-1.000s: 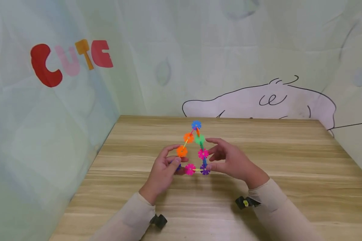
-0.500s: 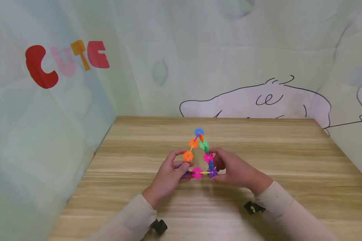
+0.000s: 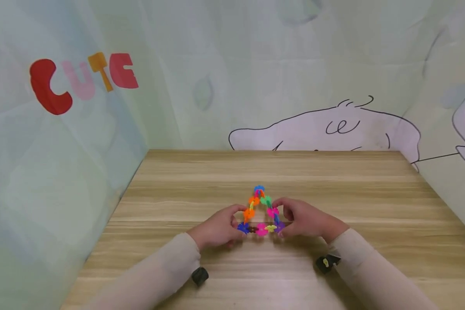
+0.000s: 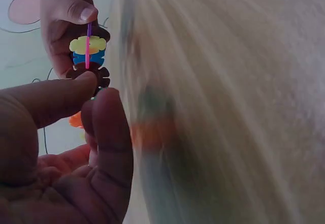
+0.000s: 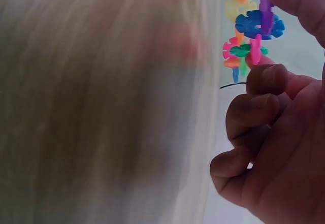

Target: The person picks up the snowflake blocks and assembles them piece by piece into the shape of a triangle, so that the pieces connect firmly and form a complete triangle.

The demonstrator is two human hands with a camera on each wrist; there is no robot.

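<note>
A triangle of interlocked plastic snowflake discs (image 3: 261, 229) lies nearly flat, low over the table, its blue tip pointing away from me. My left hand (image 3: 218, 228) holds its left corner, thumb by the dark blue disc and index finger along the orange side. At the opposite corner my right hand (image 3: 308, 219) pinches the frame, thumb at the purple disc (image 5: 266, 13) and index finger near the pink one. The left wrist view shows the left thumb against a brown disc (image 4: 89, 75), with the other hand (image 4: 63, 21) beyond. Both palms stay off the discs.
The wood-grain table (image 3: 178, 172) spreads around both hands. Behind it hangs a pale printed cloth (image 3: 255, 77) with a cartoon drawing and coloured letters, and more cloth lines the left side. Small black wrist cameras (image 3: 200, 276) hang below the sleeves.
The disc triangle has come down toward the table and tipped from facing me to lying flatter. My left hand has shifted from behind its left side to the outside of the corner.
</note>
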